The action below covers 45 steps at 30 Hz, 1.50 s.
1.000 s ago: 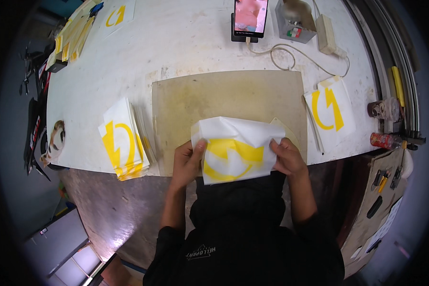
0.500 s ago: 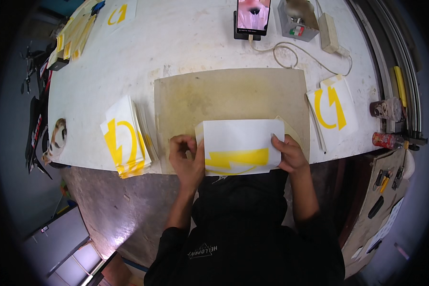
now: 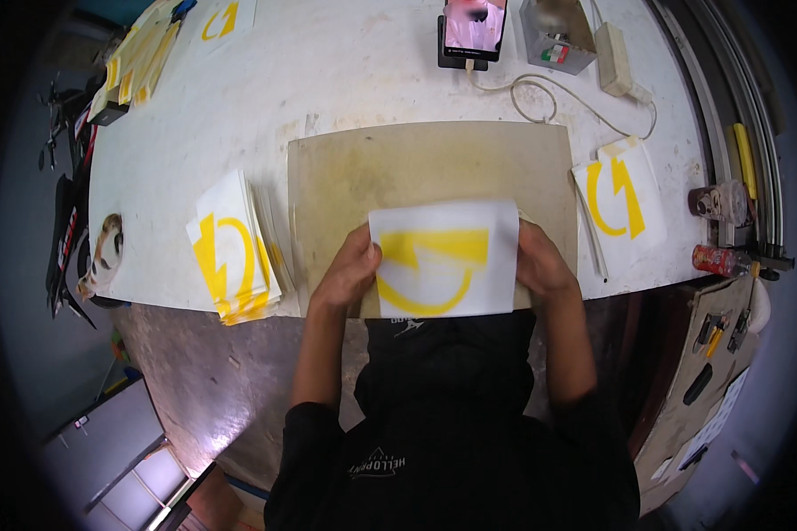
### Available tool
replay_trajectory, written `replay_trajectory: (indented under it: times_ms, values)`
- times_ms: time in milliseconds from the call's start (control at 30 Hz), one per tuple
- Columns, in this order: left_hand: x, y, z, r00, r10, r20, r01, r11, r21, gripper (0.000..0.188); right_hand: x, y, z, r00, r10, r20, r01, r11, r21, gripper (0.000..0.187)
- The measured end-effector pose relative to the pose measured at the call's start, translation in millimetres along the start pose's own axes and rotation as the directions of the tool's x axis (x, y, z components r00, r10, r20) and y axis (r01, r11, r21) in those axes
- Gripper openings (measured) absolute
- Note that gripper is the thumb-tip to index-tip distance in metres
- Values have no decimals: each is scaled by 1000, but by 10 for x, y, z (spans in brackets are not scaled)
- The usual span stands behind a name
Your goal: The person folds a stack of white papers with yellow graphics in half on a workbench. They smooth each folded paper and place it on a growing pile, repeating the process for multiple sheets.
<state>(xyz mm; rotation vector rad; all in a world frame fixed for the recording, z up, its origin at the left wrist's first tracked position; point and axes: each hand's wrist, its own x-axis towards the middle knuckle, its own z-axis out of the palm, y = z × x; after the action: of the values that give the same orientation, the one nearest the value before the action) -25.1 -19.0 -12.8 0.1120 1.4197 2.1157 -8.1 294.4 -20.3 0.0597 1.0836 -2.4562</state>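
A white sheet with a yellow bolt-and-arc print (image 3: 434, 248) is held up between my two hands over the near edge of a beige board (image 3: 336, 168). My left hand (image 3: 350, 267) grips its left side, thumb on the front and fingers tucked behind. On the opposite side my right hand (image 3: 545, 265) closes round the edge, its fingertips partly hidden by the sheet. A stack of similar printed sheets (image 3: 226, 248) lies left of the board, reaching the table's front edge. More printed sheets (image 3: 629, 195) lie to the right.
On the white table (image 3: 239, 106) stand a phone on a holder (image 3: 472, 35), a grey box (image 3: 558, 40) and a power strip (image 3: 617, 62) with its cable. A jar (image 3: 717, 203) and a red can (image 3: 717, 259) sit at the right edge. A cat (image 3: 108, 246) is at left.
The sheet has turned in my hands, so more of its yellow print shows. My left hand has closed on its left side, and my right thumb has left the front face.
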Motion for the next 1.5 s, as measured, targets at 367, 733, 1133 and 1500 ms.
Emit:
replay_trajectory:
  times_ms: [367,733,1133,1500]
  values:
    - [9,-21,35,965,-133,-227,118,990,-78,37,-162,10,67,987,-124,-101,45,823,-566,25]
    - [8,91,222,935,-152,-321,86,974,-210,32,-83,-92,157,984,18,-175,-62,965,-253,36]
    - [-82,-24,279,896,152,-417,18,926,376,82,52,95,356,898,-249,-362,-1,823,-568,22]
    - [-81,-256,555,785,596,168,-153,-77,985,35,-2,151,677,755,-615,-227,-26,318,-948,36]
